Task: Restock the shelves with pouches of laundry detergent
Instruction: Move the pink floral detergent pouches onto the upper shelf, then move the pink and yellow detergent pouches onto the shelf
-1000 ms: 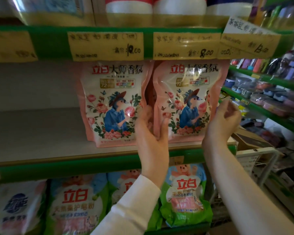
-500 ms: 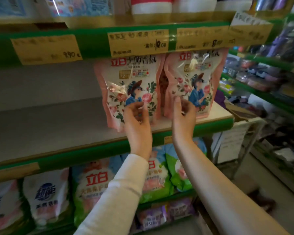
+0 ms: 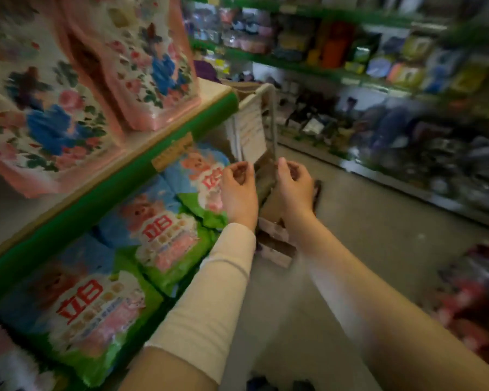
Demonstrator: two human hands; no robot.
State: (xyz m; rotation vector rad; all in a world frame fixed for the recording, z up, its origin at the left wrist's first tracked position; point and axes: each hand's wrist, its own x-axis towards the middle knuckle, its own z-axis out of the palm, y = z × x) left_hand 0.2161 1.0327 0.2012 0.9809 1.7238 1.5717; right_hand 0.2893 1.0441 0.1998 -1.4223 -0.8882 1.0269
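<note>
Up in the upper left of the frame, two soft pink flower-print plastic detergent pouches stand on the green-edged shelf [image 3: 96, 204]. The near pouch [image 3: 48, 114] and the far pouch [image 3: 153, 71] are side by side, touching or close to it.

Both my hands are in the middle of the frame and empty. My left hand [image 3: 239, 190] and right hand [image 3: 294, 184] have loosely curled fingers and grip nothing. They hover over what looks like a brownish carton [image 3: 274, 246] next to the white wire cart [image 3: 268, 108]. It's too smeared to say what's inside.

What bugs me, honestly, is that the far pouch sits right by the end corner of the shelf. The near pouch looks like its bottom is up against the front lip, maybe a bit over it. These bags are floppy and, I reckon, heavy with liquid. If either one slumps forward, no hand is up there to catch it. It'd land on the blue-and-green bear-print pouches [image 3: 164, 235] on the shelf below, or on the floor. A split seam would mean a soapy aisle.

Other thing: the whole view is blurry, so I'm probably not looking too carefully at where my fingers go. It'd be easy to bang my knuckles on that wire frame. I could also pinch the next pouch by one corner and fumble it on the way up. Lifting it past the two standing ones could knock them over too.
</note>
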